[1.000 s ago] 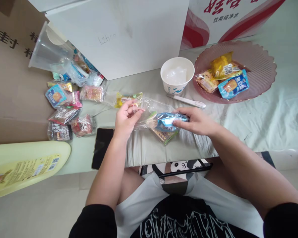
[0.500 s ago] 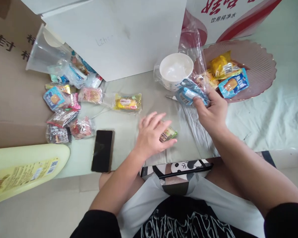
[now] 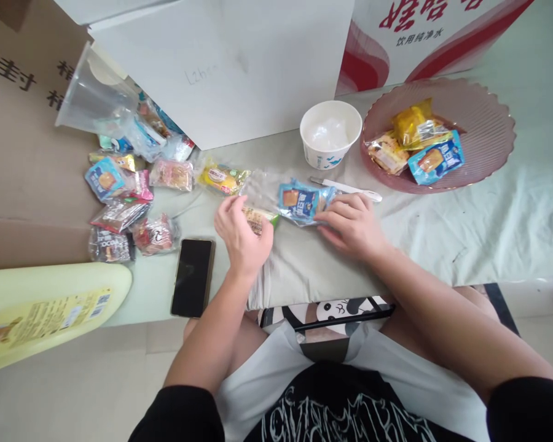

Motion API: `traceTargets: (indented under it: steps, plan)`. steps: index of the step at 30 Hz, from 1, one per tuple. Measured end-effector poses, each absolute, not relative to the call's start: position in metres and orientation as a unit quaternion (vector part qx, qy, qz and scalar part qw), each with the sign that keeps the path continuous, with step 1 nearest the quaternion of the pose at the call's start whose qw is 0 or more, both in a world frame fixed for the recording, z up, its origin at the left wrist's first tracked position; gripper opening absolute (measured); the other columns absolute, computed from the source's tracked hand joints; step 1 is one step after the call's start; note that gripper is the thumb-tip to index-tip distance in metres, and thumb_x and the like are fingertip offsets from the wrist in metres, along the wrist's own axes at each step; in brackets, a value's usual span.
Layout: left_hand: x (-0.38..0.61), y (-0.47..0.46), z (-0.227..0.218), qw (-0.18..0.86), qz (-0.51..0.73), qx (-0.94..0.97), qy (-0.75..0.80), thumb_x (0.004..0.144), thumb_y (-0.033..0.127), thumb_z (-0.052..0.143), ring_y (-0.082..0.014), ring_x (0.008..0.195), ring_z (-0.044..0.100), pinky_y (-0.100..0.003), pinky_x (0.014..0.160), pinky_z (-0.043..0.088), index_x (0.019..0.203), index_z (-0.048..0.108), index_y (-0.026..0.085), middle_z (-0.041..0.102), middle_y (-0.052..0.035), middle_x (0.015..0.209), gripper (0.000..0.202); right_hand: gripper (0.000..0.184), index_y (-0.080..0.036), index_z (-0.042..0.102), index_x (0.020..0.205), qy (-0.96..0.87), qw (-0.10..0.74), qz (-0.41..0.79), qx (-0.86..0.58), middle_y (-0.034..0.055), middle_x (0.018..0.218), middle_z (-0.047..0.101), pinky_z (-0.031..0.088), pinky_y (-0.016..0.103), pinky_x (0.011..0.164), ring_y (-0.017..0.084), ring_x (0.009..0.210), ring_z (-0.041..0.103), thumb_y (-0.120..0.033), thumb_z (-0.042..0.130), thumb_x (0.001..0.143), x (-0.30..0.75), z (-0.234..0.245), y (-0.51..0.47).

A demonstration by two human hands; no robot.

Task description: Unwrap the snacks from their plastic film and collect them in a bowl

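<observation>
My left hand [image 3: 244,236] is curled over a tan-and-green snack packet [image 3: 260,220], thumb at its near side; the hand partly hides it. With closed fingers, my right hand [image 3: 352,227] grips the right end of a blue snack packet [image 3: 299,201] low over the cloth. Clear plastic film [image 3: 262,187] lies between this packet and a yellow snack packet [image 3: 223,178] on the left. Behind my right hand is a white-handled tool [image 3: 350,188], its narrow tip pointing left. A white paper bowl [image 3: 330,138] with something clear inside stands beyond it.
On the right, a pink ribbed dish [image 3: 483,135] holds several snack packets. More wrapped snacks [image 3: 113,205] lie left, by a tipped translucent tub [image 3: 90,92]. A phone [image 3: 192,277] and a yellow bottle [image 3: 55,313] are nearer me. Cardboard boxes [image 3: 239,73] line the back.
My right hand has brought the blue packet left and nearer, away from the bowl and dish, uncovering the tool. My left hand and the tan-and-green packet have shifted left; the yellow packet moved slightly left.
</observation>
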State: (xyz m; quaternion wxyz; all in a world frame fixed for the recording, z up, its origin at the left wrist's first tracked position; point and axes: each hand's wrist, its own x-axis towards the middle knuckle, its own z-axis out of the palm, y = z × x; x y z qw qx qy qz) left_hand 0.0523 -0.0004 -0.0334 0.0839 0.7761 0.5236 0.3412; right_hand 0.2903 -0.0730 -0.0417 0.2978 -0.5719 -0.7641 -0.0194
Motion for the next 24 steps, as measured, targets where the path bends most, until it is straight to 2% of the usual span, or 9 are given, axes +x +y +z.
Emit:
traceTargets:
  steps: [4, 8, 10, 12, 14, 16, 19, 21, 24]
  plan:
    - [0.058, -0.004, -0.032, 0.050, 0.409, 0.810, 0.418, 0.081, 0.032, 0.064, -0.0341, 0.135, 0.048, -0.053, 0.116, 0.036, 0.133, 0.052, 0.019, 0.054, -0.0176, 0.135, 0.055, 0.017, -0.033, 0.068, 0.092, -0.744, 0.261, -0.114, -0.604, -0.0036, 0.088, 0.076, 0.032, 0.047, 0.108, 0.024, 0.111, 0.065, -0.020, 0.058, 0.097, 0.283, -0.032, -0.087]
    - [0.073, -0.015, -0.032, 0.060, 0.308, 0.878, 0.361, 0.083, 0.031, 0.068, -0.0355, 0.139, 0.049, -0.059, 0.122, 0.021, 0.118, 0.065, 0.027, 0.065, -0.0088, 0.135, 0.034, 0.017, -0.031, 0.067, 0.089, -0.748, 0.250, -0.149, -0.596, -0.0044, 0.092, 0.078, 0.025, 0.046, 0.114, 0.023, 0.116, 0.066, -0.017, 0.059, 0.094, 0.274, -0.026, -0.095]
    - [0.073, -0.016, -0.031, 0.057, 0.274, 0.887, 0.367, 0.087, 0.026, 0.066, -0.0333, 0.131, 0.057, -0.061, 0.122, 0.016, 0.103, 0.069, 0.027, 0.074, -0.0048, 0.119, 0.017, 0.018, -0.028, 0.066, 0.084, -0.772, 0.263, -0.146, -0.559, -0.0048, 0.083, 0.076, 0.025, 0.043, 0.114, 0.019, 0.106, 0.070, -0.014, 0.058, 0.092, 0.272, -0.025, -0.096]
    - [0.068, -0.012, -0.029, 0.054, 0.271, 0.886, 0.372, 0.090, 0.020, 0.062, -0.0286, 0.115, 0.067, -0.060, 0.120, 0.021, 0.088, 0.068, 0.024, 0.077, -0.0022, 0.097, 0.007, 0.017, -0.024, 0.066, 0.080, -0.783, 0.270, -0.140, -0.543, -0.0044, 0.073, 0.073, 0.031, 0.039, 0.109, 0.016, 0.086, 0.071, -0.014, 0.057, 0.091, 0.273, -0.023, -0.096]
    - [0.061, -0.010, -0.025, 0.058, 0.274, 0.886, 0.370, 0.090, 0.017, 0.059, -0.0238, 0.095, 0.071, -0.053, 0.109, 0.039, 0.079, 0.065, 0.022, 0.075, -0.0019, 0.082, 0.014, 0.018, -0.022, 0.067, 0.078, -0.785, 0.253, -0.125, -0.551, -0.0033, 0.066, 0.070, 0.036, 0.036, 0.095, 0.014, 0.066, 0.064, -0.020, 0.057, 0.093, 0.277, -0.021, -0.095]
    - [0.057, -0.011, -0.020, 0.071, 0.278, 0.888, 0.360, 0.089, 0.016, 0.057, -0.0202, 0.080, 0.068, -0.040, 0.086, 0.050, 0.074, 0.064, 0.021, 0.073, -0.0035, 0.077, 0.017, 0.027, -0.021, 0.068, 0.074, -0.791, 0.211, -0.093, -0.567, -0.0027, 0.060, 0.067, 0.034, 0.035, 0.080, 0.013, 0.054, 0.054, -0.028, 0.054, 0.096, 0.283, -0.021, -0.095]
    - [0.059, -0.026, -0.010, 0.132, 0.246, 0.901, 0.331, 0.091, 0.019, 0.053, -0.0161, 0.068, 0.064, -0.029, 0.060, 0.045, 0.074, 0.065, 0.019, 0.072, -0.0043, 0.076, 0.021, 0.044, -0.020, 0.064, 0.062, -0.788, 0.143, -0.040, -0.598, -0.0003, 0.056, 0.065, 0.029, 0.036, 0.073, 0.013, 0.051, 0.050, -0.032, 0.045, 0.100, 0.291, -0.020, -0.095]
    - [0.061, -0.038, -0.003, 0.229, 0.165, 0.919, 0.276, 0.092, 0.023, 0.054, -0.0135, 0.060, 0.061, -0.028, 0.054, 0.040, 0.074, 0.067, 0.019, 0.071, -0.0016, 0.072, 0.022, 0.049, -0.020, 0.059, 0.056, -0.771, 0.121, -0.039, -0.624, 0.0014, 0.054, 0.065, 0.028, 0.037, 0.074, 0.014, 0.052, 0.052, -0.029, 0.042, 0.101, 0.295, -0.020, -0.096]
    - [0.063, -0.045, 0.005, 0.378, 0.078, 0.901, 0.199, 0.092, 0.029, 0.059, -0.0121, 0.054, 0.058, -0.027, 0.053, 0.039, 0.073, 0.068, 0.022, 0.066, 0.0022, 0.062, 0.023, 0.042, -0.020, 0.062, 0.060, -0.739, 0.126, -0.062, -0.659, 0.0031, 0.058, 0.068, 0.028, 0.038, 0.073, 0.016, 0.055, 0.057, -0.026, 0.045, 0.097, 0.296, -0.021, -0.097]
